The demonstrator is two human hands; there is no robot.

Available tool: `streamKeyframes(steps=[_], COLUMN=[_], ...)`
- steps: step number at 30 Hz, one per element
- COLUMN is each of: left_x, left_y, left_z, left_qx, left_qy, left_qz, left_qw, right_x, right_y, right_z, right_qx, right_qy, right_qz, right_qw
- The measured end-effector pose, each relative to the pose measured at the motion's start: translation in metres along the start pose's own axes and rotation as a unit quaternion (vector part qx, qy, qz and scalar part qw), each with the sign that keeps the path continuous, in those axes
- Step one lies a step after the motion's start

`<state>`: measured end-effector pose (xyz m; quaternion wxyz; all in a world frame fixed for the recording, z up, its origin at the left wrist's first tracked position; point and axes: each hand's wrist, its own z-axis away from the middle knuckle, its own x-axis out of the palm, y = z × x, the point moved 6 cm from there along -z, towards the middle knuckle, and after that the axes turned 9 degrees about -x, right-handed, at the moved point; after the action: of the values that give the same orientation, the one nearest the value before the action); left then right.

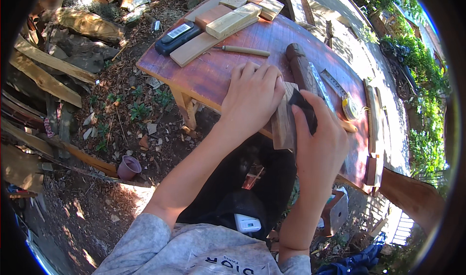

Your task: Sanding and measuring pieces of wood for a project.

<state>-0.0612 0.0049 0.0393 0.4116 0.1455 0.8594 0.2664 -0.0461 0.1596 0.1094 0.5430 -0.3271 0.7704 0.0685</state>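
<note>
My left hand (255, 94) is closed around the upper end of a short wooden block (283, 129), which juts over the near edge of the table. In my right hand (321, 134), a dark, thin sheet that looks like sandpaper (302, 104) is pinched between thumb and fingers and pressed to the block's right side. Just beyond the hands lies a dark brown, shaped wooden piece (300, 64). Beside it are a long metal blade or strip (320, 87) and a tape measure (350, 109) with some tape drawn out.
On the reddish table (213, 78), wooden blocks (233, 23), a black case with a white label (178, 36) and a thin wooden stick (245, 51) lie at the far left. Wooden strips (373, 124) line the right edge. Timber scraps (46, 76) and a small pot (129, 168) are on the ground.
</note>
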Motion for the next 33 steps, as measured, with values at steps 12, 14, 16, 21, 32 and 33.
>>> streamKeyframes(steps=[12, 14, 16, 21, 32, 33], left_x=[0.001, 0.001, 0.003, 0.001, 0.002, 0.001], left_y=[0.000, 0.001, 0.001, -0.001, 0.001, 0.001], left_z=[0.001, 0.001, 0.001, 0.002, 0.002, 0.002], left_qx=[0.001, 0.004, 0.002, 0.000, 0.015, 0.012], left_qy=[-0.004, -0.003, -0.008, 0.000, 0.021, 0.021], left_qz=[-0.005, -0.007, -0.003, -0.002, -0.005, -0.005], left_qw=[1.000, 1.000, 1.000, 1.000, 1.000, 1.000], right_x=[-0.002, 0.010, 0.015, 0.002, 0.022, 0.022], right_y=[0.000, 0.005, 0.011, 0.003, 0.004, 0.005], right_z=[-0.002, -0.009, -0.009, 0.007, -0.020, -0.020], right_qx=[-0.020, -0.049, -0.051, -0.030, -0.048, -0.049], right_qy=[0.010, 0.101, 0.117, 0.071, 0.101, 0.101], right_qz=[-0.002, -0.009, -0.012, -0.010, 0.038, 0.038], right_qw=[1.000, 0.994, 0.992, 0.997, 0.993, 0.993])
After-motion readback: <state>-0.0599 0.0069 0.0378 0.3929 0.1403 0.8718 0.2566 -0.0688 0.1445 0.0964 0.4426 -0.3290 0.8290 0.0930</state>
